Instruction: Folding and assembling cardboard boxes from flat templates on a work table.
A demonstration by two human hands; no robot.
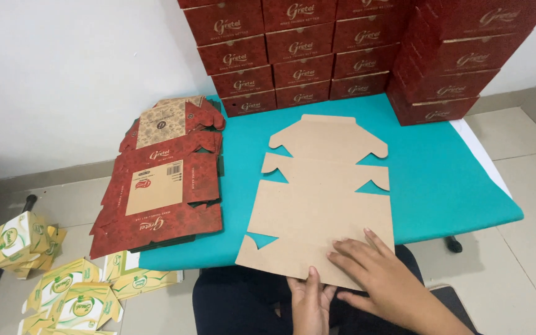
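Note:
A flat, unfolded brown cardboard box blank [321, 189] lies plain side up on the teal table [442, 180], its near edge hanging over the table's front. My right hand [376, 273] rests flat on the blank's near right corner, fingers spread. My left hand [309, 302] is under the near edge, thumb up against the cardboard from below. Neither hand has closed around anything that I can see.
A stack of flat dark red printed box blanks [162, 192] lies at the table's left. Folded dark red boxes [355, 49] are piled along the back wall and at the right. Green-and-white cartons [69, 291] lie on the tiled floor at the left.

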